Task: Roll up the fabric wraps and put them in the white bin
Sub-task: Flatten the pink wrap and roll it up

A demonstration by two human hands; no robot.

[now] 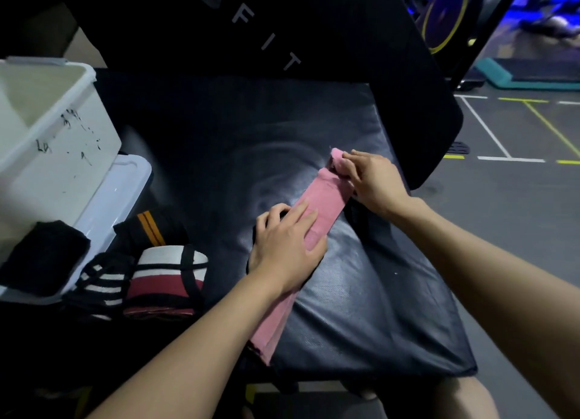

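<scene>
Pink fabric wrap lies stretched across the black padded table at the centre of the frame, its long axis running on a diagonal from lower left, near my body, up to the right. Its far end points to the upper right, where a small roll has begun. My right hand pinches that rolled end between fingers and thumb, so this grip is closed on the wrap. My left hand lies flat, fingers straight, pressing the middle of the strip down to keep it taut; this grip is released.

I judge the rolling step has only just started: most of the strip is still flat. Next I should turn the roll down the diagonal toward me, keeping it tight and square, sliding my left hand back as it comes.

At upper left stands the white bin; other wraps lie beside it, unrolled.
</scene>
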